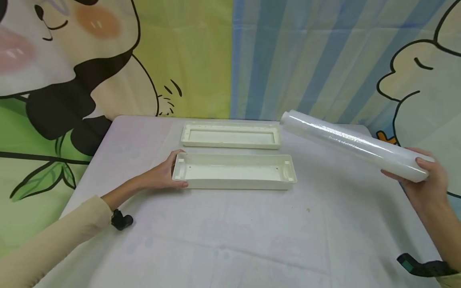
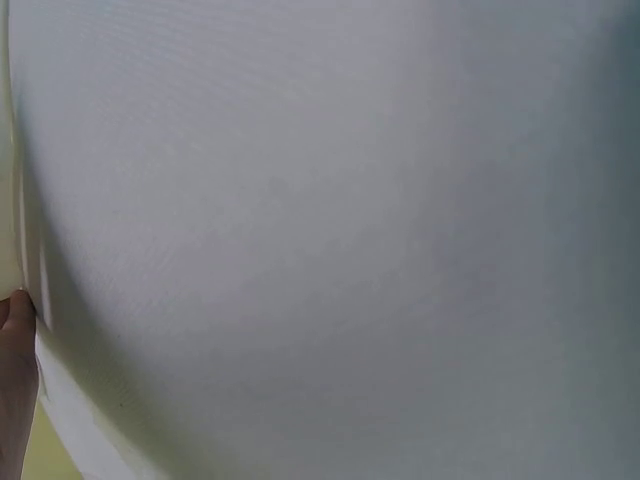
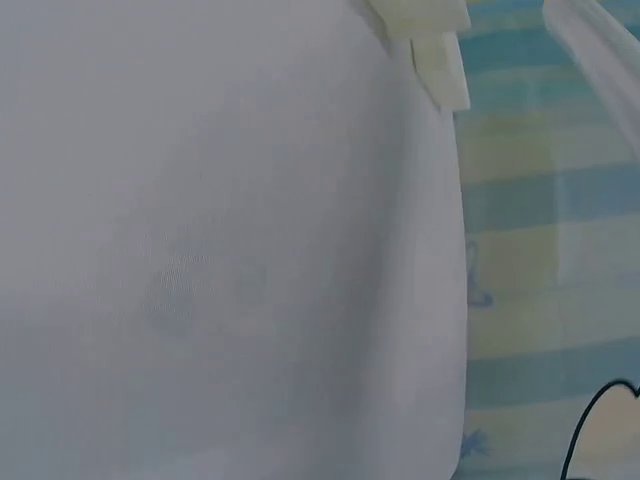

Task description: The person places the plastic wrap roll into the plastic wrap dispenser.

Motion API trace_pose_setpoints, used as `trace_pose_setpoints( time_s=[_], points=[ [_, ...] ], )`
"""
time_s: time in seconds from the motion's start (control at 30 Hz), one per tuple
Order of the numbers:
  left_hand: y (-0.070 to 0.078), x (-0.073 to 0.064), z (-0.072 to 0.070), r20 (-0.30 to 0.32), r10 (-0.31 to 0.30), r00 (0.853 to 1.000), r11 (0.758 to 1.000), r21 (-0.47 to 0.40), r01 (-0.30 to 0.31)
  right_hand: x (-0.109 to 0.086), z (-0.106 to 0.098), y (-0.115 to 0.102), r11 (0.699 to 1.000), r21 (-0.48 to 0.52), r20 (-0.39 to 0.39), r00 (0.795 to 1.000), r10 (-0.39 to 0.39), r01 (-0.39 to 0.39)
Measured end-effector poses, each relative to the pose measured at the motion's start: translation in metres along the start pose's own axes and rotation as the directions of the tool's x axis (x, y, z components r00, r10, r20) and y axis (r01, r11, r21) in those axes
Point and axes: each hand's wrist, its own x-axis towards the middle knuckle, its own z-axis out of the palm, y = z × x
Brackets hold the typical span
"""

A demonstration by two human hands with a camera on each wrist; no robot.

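Note:
A long white plastic box (image 1: 237, 184), its top uncovered, sits on the table. My left hand (image 1: 163, 173) grips its left end, thumb at the front and fingers at the back. In the left wrist view only part of that hand (image 2: 15, 375) shows, at the left edge. Behind the box lies a matching white lid (image 1: 232, 145) with a rimmed inner side facing up. Over the table's right side, my right hand (image 1: 432, 182) holds a roll of cling film (image 1: 353, 144) by its near end, tilted with the far end up and to the left. The right wrist view catches part of the roll (image 3: 598, 60).
A pale cloth covers the table (image 1: 230, 236). Right behind it hangs a cartoon-printed curtain (image 1: 187, 48). Black wrist straps (image 1: 121, 221) show on both arms.

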Motion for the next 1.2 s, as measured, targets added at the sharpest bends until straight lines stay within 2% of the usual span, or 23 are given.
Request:
trace_pose_setpoints(
  time_s=[0.17,0.3,0.47,0.73,0.87,1.2],
  points=[
    [-0.002,0.001,0.001,0.0,0.015,1.0,1.0,0.008,-0.015,-0.013,0.036,0.006,0.999,-0.037,0.166,0.986,0.009,-0.003],
    [-0.001,0.0,0.0,0.001,0.018,1.0,1.0,0.007,-0.018,-0.02,0.066,0.018,0.993,-0.109,0.237,0.969,0.068,-0.043],
    [-0.002,-0.001,-0.002,-0.001,0.014,1.0,1.0,-0.001,-0.014,-0.028,0.103,0.043,0.966,-0.245,0.235,0.962,0.138,-0.079],
    [-0.004,0.0,-0.001,0.007,0.021,1.0,1.0,-0.017,-0.021,-0.024,0.147,0.068,0.945,-0.29,0.296,0.925,0.238,-0.15],
    [-0.004,0.0,-0.001,0.01,0.027,1.0,0.999,-0.021,-0.027,-0.019,0.162,0.076,0.94,-0.29,0.297,0.916,0.269,-0.182],
    [-0.004,0.0,-0.002,0.012,0.027,1.0,1.0,-0.011,-0.026,-0.013,0.186,0.1,0.902,-0.354,0.272,0.896,0.351,-0.246]
  ],
)
